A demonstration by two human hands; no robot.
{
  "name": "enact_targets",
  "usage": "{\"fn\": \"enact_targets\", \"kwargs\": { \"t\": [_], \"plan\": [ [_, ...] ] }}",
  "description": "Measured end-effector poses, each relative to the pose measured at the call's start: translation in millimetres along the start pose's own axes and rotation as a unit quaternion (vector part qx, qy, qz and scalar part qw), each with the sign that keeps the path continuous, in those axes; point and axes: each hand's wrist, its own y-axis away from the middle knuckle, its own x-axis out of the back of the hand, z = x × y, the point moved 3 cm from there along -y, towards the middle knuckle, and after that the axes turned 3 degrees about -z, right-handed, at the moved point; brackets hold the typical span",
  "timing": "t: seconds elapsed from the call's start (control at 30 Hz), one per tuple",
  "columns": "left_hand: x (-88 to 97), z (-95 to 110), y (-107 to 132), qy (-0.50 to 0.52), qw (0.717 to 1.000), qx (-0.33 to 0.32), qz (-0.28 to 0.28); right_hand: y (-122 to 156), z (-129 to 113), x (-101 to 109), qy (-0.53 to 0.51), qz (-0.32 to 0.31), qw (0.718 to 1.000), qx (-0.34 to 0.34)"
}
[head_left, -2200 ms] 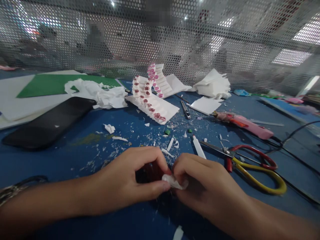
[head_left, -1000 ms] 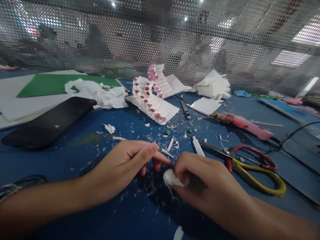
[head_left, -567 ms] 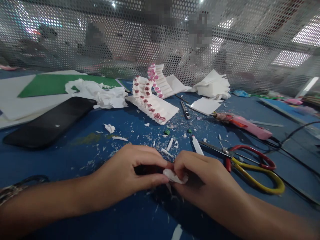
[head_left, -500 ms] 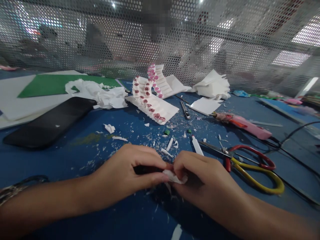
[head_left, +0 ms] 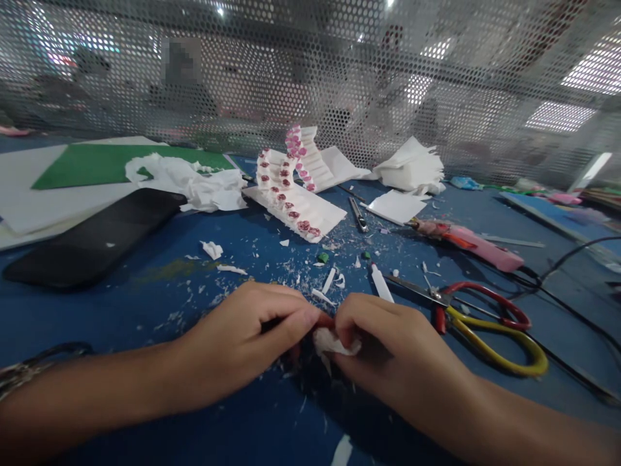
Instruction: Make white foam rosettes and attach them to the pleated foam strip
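Observation:
My right hand (head_left: 402, 343) pinches a small crumpled piece of white tissue paper (head_left: 324, 340) between bent fingers and thumb. Close against it is my left hand (head_left: 262, 327), its thumb pressed on the index finger and that fingertip at the paper's upper edge. Whether anything sits between the left fingers is hidden. Beyond the hands lie white paper scraps (head_left: 328, 279) and a white tube with a red tip (head_left: 381, 285). Scissors (head_left: 439, 298) with one red and one yellow handle rest beside my right hand.
Folded white pieces with dark red dots (head_left: 310, 207) stand at the middle back, near a utility knife (head_left: 358, 215). A black phone-like slab (head_left: 97, 239) and crumpled tissue (head_left: 213, 189) lie left. A pink corded tool (head_left: 495, 251) lies right. Perforated metal mesh (head_left: 233, 84) closes the back.
My left thumb has come off the white tissue paper and moved up onto the index finger. The right hand keeps its pinch, and more of the paper shows.

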Motion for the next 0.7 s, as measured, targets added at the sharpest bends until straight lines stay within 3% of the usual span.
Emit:
{"fn": "enact_targets", "kwargs": {
  "t": [0.3, 0.7],
  "plan": [
    [-0.5, 1.2, -1.1, 0.037, 0.999, -0.011, -0.014, -1.2, -2.8, 0.2, 0.005, -0.003, 1.000, 0.006],
    [-1.7, 1.0, 2.2, -0.036, 0.998, -0.037, 0.021, -1.1, 0.8, -1.7, -0.009, 0.005, 1.000, 0.002]
  ]
}}
